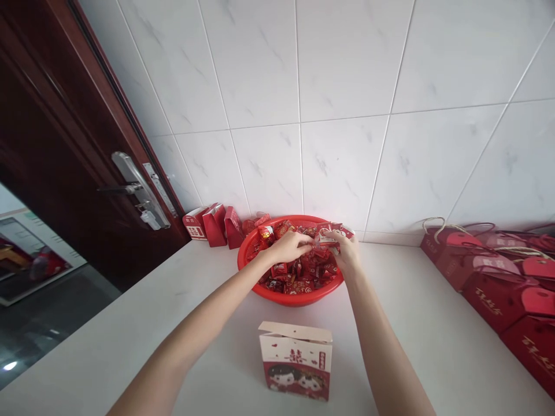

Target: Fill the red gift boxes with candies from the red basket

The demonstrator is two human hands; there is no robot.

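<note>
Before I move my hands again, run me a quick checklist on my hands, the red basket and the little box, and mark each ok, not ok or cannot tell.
1. Right hand has a grip: ok, it pinches a wrapped packet.
2. Left hand holds something of its own: cannot tell, its fingertips are close to that packet.
3. Both hands clear of the red basket: not ok, both are over it.
4. Basket steady: ok, it appears to sit flat on the table.
5. Little box upright: ok, it stands on the table, nearer you than the basket.
6. Box contents: cannot tell, the inside is out of view.
</note>
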